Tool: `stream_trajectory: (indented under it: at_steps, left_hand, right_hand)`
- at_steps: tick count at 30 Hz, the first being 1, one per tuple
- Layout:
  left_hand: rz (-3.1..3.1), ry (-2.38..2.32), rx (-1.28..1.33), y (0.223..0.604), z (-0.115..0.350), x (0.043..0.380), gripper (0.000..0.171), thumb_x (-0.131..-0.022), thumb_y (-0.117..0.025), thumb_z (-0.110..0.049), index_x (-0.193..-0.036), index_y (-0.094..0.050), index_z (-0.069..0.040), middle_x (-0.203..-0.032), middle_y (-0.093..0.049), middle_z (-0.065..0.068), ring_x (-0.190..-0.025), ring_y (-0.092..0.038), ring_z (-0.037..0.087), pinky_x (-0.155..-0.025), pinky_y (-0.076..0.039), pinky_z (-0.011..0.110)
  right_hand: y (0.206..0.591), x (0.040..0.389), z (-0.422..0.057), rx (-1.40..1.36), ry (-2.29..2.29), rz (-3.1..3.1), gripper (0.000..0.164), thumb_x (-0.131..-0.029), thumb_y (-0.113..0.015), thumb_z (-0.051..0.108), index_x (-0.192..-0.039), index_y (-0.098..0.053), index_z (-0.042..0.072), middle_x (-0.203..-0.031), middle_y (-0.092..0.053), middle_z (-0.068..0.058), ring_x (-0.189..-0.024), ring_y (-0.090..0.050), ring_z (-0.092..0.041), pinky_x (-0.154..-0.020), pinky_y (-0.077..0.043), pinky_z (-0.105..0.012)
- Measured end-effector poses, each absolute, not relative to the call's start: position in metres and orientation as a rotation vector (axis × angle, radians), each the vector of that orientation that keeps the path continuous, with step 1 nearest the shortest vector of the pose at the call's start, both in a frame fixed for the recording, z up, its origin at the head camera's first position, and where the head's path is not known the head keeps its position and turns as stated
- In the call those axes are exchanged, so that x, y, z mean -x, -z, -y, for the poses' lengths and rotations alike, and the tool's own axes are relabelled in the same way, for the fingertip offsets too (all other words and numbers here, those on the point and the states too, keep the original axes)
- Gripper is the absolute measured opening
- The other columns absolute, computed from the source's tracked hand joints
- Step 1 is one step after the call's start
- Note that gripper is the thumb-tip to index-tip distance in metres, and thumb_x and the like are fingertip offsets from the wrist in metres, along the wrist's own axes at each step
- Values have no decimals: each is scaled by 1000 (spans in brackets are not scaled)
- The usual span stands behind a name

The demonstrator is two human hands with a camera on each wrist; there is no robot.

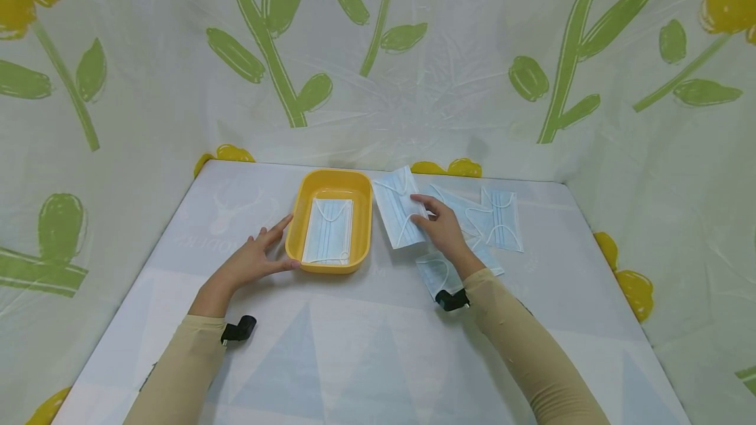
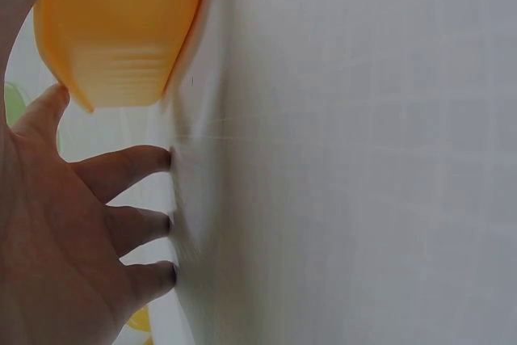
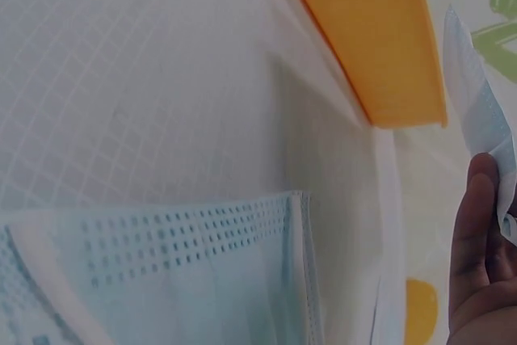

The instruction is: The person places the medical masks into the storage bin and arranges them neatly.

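Observation:
A yellow tray [image 1: 338, 183] stands near the table's back edge, with a light-blue face mask [image 1: 327, 233] lying flat in it. My left hand [image 1: 255, 260] is at the tray's left side, fingers spread. Its index fingertip and thumb are at the tray's rim, while the other fingertips rest on the tabletop in the left wrist view. Just right of the tray, my right hand [image 1: 443, 229] pinches another face mask [image 1: 392, 210] by its right edge between thumb and fingers. That mask is tilted up above the table, ear loops showing, one end close to the tray's rim.
Several loose face masks [image 1: 503, 223] lie overlapping on the table, behind and below my right hand. One mask [image 3: 194, 280] fills the bottom of the right wrist view. The pale patterned table [image 1: 354, 359] meets a flower-printed curtain [image 1: 449, 110] at the back and sides.

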State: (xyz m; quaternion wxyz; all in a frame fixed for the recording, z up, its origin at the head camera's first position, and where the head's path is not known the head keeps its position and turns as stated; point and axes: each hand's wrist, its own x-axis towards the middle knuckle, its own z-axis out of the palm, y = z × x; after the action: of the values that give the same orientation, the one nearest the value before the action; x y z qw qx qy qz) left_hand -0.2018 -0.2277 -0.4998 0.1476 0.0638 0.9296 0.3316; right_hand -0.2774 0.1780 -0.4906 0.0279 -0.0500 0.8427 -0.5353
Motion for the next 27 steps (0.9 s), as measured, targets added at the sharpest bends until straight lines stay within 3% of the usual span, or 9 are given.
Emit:
stream_trajectory:
  at_steps: [27]
  left_hand:
    - [-2664, -939, -153, 501, 227, 203, 111, -79, -73, -71, -163, -6, -44, -166, -23, 16, -152, -3, 51, -113, -3, 78]
  right_hand:
    - [487, 275, -150, 152, 1650, -2572, 43, -95, -73, 16, -137, -65, 22, -149, -54, 2, -141, -45, -25, -114, -42, -45]
